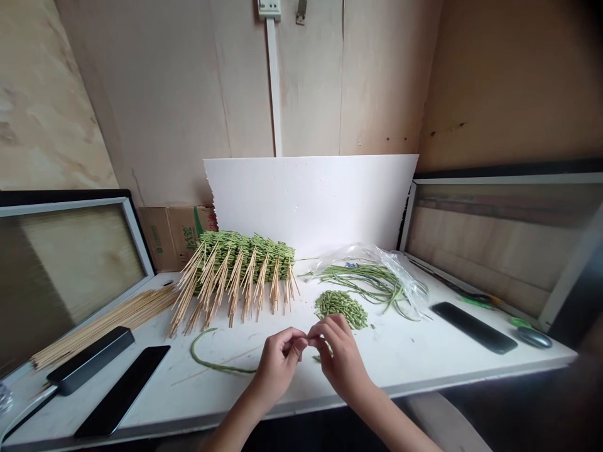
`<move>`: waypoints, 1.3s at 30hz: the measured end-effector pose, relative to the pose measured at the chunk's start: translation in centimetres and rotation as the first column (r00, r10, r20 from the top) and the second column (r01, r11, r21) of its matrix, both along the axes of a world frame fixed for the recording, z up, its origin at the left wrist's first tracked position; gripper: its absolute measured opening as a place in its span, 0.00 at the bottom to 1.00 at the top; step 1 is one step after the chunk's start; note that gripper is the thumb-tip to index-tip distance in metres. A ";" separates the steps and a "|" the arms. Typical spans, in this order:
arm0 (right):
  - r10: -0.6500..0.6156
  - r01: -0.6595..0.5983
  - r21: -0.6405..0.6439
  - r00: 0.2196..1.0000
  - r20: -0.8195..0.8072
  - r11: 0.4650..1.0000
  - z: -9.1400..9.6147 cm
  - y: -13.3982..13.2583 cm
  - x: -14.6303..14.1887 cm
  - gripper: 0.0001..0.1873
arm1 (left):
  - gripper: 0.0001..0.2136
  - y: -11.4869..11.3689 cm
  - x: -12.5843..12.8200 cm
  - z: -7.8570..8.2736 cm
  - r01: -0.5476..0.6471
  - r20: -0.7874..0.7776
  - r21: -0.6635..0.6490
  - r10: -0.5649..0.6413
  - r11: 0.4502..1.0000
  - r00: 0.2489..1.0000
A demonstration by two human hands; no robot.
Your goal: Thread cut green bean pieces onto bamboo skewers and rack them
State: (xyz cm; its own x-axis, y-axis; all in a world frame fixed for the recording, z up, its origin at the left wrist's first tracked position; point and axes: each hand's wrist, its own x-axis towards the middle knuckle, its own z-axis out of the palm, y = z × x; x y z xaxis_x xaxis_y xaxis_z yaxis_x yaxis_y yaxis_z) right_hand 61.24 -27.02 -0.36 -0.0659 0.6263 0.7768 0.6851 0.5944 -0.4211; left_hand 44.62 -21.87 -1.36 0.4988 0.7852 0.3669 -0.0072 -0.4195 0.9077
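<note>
My left hand (281, 363) is closed around a long green bean (210, 364), whose tail curves out over the table to the left. Fingertips of my right hand (340, 353) pinch at the same spot, meeting the left fingertips at what looks like the bean's end, mostly hidden by the fingers. Just beyond the hands lies a heap of short cut bean pieces (342, 309). Farther back, whole long beans (360, 276) lie partly under a clear plastic bag (400, 276). At the back left is a stack of skewered bean pieces (247, 248), sticks pointing toward me.
Bare bamboo skewers (108, 320) lie at the left, near a black power bank-like box (92, 361) and a black phone-like slab (125, 392). Another dark slab (473, 326) and a computer mouse (534, 337) are at the right. A white board (311, 201) stands behind.
</note>
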 end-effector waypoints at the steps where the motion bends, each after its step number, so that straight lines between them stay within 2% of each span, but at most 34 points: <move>1: -0.015 0.015 0.021 1.000 0.025 1.000 0.0 0.0 0.1 0.12 | 0.17 -0.1 -0.1 0.0 -0.012 -0.003 0.031 0.012 0.999 1.000; 4: -0.022 0.020 0.047 0.999 0.023 0.999 0.0 -0.2 -0.1 0.13 | 0.13 -0.4 -0.1 0.4 -0.052 -0.030 0.137 0.057 0.989 0.998; 8: 0.014 -0.010 0.062 0.998 -0.054 0.998 -0.2 -0.4 -0.7 0.14 | 0.12 -1.1 0.0 1.0 -0.106 -0.078 0.267 0.131 0.958 0.988; 11: 0.028 -0.019 0.091 0.995 -0.100 0.996 -0.5 -0.4 -1.1 0.15 | 0.13 -1.3 0.1 1.2 -0.113 -0.072 0.283 0.139 0.952 0.988; 15: 0.045 -0.029 0.115 0.988 -0.146 0.993 -0.7 -0.3 -1.2 0.15 | 0.17 -1.1 0.3 0.9 -0.056 -0.027 0.162 0.062 0.985 0.998; 20: 0.063 -0.062 0.012 0.962 -0.266 0.998 -0.5 -0.5 -1.1 0.14 | 0.25 -0.7 0.7 0.2 0.116 0.106 -0.088 -0.107 0.989 0.989; 24: -0.005 -0.033 -0.101 0.934 -0.356 0.994 -0.1 0.5 0.8 0.10 | 0.25 -0.2 0.6 0.4 0.124 0.163 -0.208 -0.091 0.970 0.982; 27: -0.144 0.087 -0.218 0.955 -0.260 0.972 -0.5 2.0 3.4 0.13 | 0.24 0.4 0.3 0.4 0.069 0.177 -0.224 -0.029 0.972 0.984; 31: -0.307 0.284 -0.357 0.952 -0.010 0.890 -2.1 3.8 6.5 0.14 | 0.21 1.2 0.1 -0.3 0.062 0.166 -0.231 -0.024 0.971 0.986; 36: -0.215 0.207 -0.551 0.975 0.051 0.809 -4.0 4.5 7.3 0.14 | 0.19 1.5 0.3 -1.1 0.034 0.072 -0.121 -0.025 0.992 0.997; 39: -0.193 0.189 -0.530 0.980 0.047 0.827 -3.6 4.1 6.5 0.20 | 0.18 1.5 0.2 -1.4 0.001 0.044 -0.067 0.002 0.998 0.999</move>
